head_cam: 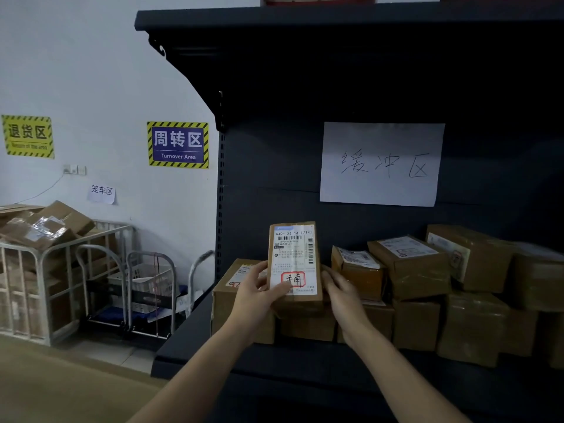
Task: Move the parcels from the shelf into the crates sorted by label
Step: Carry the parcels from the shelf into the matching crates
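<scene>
A small brown cardboard parcel (293,257) with a white shipping label and a red stamp is held upright in front of the dark shelf (274,358). My left hand (259,293) grips its lower left edge, thumb on the label. My right hand (341,293) holds its lower right side. Behind and to the right, several taped brown parcels (412,267) are stacked on the shelf board. One larger box (232,303) sits at the shelf's left end, partly hidden by my left hand.
A white handwritten paper sign (381,164) hangs on the shelf's back panel. To the left stand a metal cage cart (45,270) full of cardboard boxes and a trolley (143,288) with a basket. Wall signs (178,145) hang above them. No crates are in view.
</scene>
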Motion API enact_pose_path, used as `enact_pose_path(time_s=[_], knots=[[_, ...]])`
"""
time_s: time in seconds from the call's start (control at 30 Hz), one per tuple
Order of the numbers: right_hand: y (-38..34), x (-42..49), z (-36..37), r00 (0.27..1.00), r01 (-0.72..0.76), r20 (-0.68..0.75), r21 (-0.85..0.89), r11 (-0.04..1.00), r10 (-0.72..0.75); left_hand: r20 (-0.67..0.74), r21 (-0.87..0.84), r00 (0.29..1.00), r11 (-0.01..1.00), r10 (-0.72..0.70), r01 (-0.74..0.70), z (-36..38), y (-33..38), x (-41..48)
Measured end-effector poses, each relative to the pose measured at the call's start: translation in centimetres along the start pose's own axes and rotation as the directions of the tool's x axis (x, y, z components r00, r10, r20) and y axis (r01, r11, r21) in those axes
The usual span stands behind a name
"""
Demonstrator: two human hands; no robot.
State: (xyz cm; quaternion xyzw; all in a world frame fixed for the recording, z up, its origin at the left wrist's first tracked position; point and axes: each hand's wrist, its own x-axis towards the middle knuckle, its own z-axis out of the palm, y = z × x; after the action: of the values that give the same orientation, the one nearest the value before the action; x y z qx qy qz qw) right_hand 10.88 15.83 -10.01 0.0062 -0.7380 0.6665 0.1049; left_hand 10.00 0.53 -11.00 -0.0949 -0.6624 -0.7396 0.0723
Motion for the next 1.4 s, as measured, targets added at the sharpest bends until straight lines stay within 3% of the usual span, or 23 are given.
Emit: enact_pose_path(time_s=[0.2, 0.8, 0.97, 1.1, 1.4], knots=[[0.9, -0.2, -0.5, 0.997, -0.070, 0.024, 0.011, 0.998, 0.069, 0.018, 0.063, 1.000, 0.998, 0.017, -0.018, 0.3, -0.6, -0.3], [3.1, -0.9, -2.2, 0.996, -0.066, 0.066, 0.012, 0.998, 0.065, 0.079, 0.142, 0.997, 0.990, 0.013, -0.024, 0.5, -2.1, -1.5], [6.6, -2.3, -2.5, 0.979, -0.120, 0.164, 0.000, 0.993, 0.119, 0.106, 0.295, 0.994, 0.954, 0.013, -0.044, -0.5, -5.7, -3.2], [7.7, -3.2, -2.2, 0.965, -0.077, 0.243, -0.104, 0.992, 0.100, 0.077, 0.416, 0.997, 0.908, 0.014, -0.045, -0.6, -7.7, -3.9], [8.1, -3.6, -2.3, 0.975, -0.057, 0.201, -0.182, 0.982, 0.094, 0.075, 0.471, 0.997, 0.881, 0.011, -0.045, -0.1, -6.9, -4.3]])
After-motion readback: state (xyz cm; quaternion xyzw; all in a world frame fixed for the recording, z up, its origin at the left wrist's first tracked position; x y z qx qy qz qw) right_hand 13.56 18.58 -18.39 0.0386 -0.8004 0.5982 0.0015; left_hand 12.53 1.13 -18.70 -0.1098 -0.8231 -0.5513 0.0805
